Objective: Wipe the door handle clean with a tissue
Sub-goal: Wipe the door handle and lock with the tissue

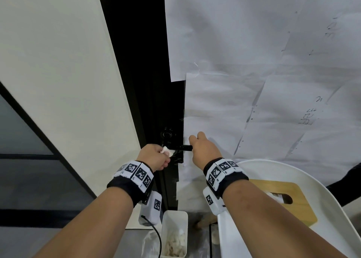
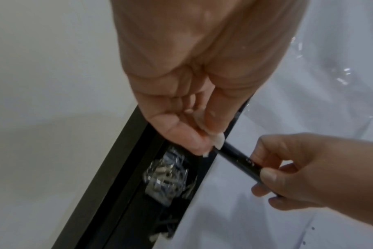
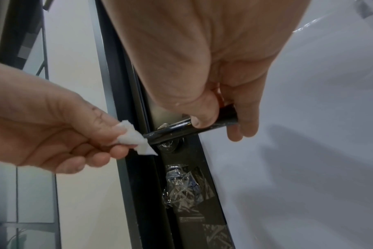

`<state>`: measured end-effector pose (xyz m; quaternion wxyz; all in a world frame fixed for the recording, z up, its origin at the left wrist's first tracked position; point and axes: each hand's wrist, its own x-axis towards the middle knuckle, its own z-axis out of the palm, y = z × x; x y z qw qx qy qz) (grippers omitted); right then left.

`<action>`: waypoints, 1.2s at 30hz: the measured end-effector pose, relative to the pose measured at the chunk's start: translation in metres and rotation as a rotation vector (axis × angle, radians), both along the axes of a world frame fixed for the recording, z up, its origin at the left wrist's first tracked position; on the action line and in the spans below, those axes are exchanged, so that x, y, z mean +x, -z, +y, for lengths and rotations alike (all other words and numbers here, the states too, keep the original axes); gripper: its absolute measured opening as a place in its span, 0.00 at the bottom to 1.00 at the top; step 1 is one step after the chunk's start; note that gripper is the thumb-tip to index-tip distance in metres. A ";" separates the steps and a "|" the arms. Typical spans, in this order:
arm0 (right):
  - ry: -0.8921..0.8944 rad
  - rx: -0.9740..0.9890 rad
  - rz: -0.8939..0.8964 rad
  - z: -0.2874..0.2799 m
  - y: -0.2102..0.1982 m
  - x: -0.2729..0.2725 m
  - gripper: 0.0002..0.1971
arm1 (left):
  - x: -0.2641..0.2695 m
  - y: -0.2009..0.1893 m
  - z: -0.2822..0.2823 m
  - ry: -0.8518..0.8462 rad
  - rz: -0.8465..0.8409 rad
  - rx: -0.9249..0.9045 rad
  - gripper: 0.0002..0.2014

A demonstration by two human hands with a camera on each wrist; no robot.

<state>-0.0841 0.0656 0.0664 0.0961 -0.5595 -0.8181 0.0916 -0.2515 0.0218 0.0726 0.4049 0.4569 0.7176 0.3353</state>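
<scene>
A black lever door handle (image 1: 182,147) (image 2: 236,157) (image 3: 177,129) sticks out from the dark door stile. My left hand (image 1: 156,156) (image 2: 204,143) (image 3: 104,143) pinches a small wad of white tissue (image 1: 167,151) (image 3: 131,137) (image 2: 219,140) against the handle's pivot end. My right hand (image 1: 199,146) (image 3: 215,121) (image 2: 264,170) grips the handle's free end, thumb on top and fingers curled round it. A round black lock (image 1: 167,134) sits just above the handle.
The door (image 1: 273,62) is papered with white sheets; a white wall panel (image 1: 58,72) lies left of the dark frame. Below stand a white bin (image 1: 174,236) with used tissues and a white tray (image 1: 330,199) bearing a wooden-topped tissue box (image 1: 289,197). Taped plastic wrap (image 3: 181,185) covers the stile under the handle.
</scene>
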 end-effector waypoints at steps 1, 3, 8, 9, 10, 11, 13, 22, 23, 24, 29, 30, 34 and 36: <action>-0.003 0.003 -0.003 0.001 0.001 0.000 0.14 | -0.004 -0.003 0.000 0.025 0.107 0.035 0.07; -0.006 0.008 -0.005 0.001 0.002 0.001 0.13 | -0.009 -0.014 0.001 0.064 0.364 0.140 0.08; -0.001 0.005 -0.003 0.001 0.003 0.003 0.10 | -0.016 -0.031 0.007 -0.080 0.480 0.312 0.11; -0.001 0.007 -0.007 0.001 0.002 0.003 0.09 | -0.017 -0.031 0.008 -0.099 0.470 0.320 0.10; -0.006 0.012 -0.014 0.001 0.001 0.004 0.08 | -0.017 -0.031 0.008 -0.104 0.467 0.325 0.09; -0.012 0.019 -0.026 0.001 0.000 0.004 0.07 | -0.017 -0.030 0.009 -0.100 0.473 0.329 0.08; -0.022 0.040 -0.043 0.002 -0.005 0.005 0.04 | -0.016 -0.029 0.009 -0.070 0.489 0.337 0.05; -0.139 0.091 0.335 -0.002 -0.027 -0.015 0.15 | -0.003 -0.022 0.010 0.042 0.373 0.361 0.08; -0.137 0.080 0.358 -0.003 -0.026 -0.017 0.15 | -0.002 -0.021 0.011 0.032 0.342 0.373 0.08; -0.126 0.078 0.373 -0.004 -0.026 -0.018 0.15 | -0.001 -0.019 0.011 0.026 0.319 0.383 0.08; -0.090 0.088 0.335 -0.001 -0.026 -0.019 0.12 | -0.002 -0.013 0.016 0.043 0.252 0.412 0.09; -0.077 0.102 0.327 -0.001 -0.027 -0.019 0.11 | -0.003 -0.012 0.017 0.043 0.258 0.414 0.09; 0.001 0.190 0.377 0.003 -0.030 -0.019 0.10 | -0.012 -0.008 0.020 0.058 0.452 0.368 0.19; 0.009 0.213 0.336 0.003 -0.030 -0.020 0.09 | -0.014 -0.005 0.020 0.081 0.480 0.342 0.19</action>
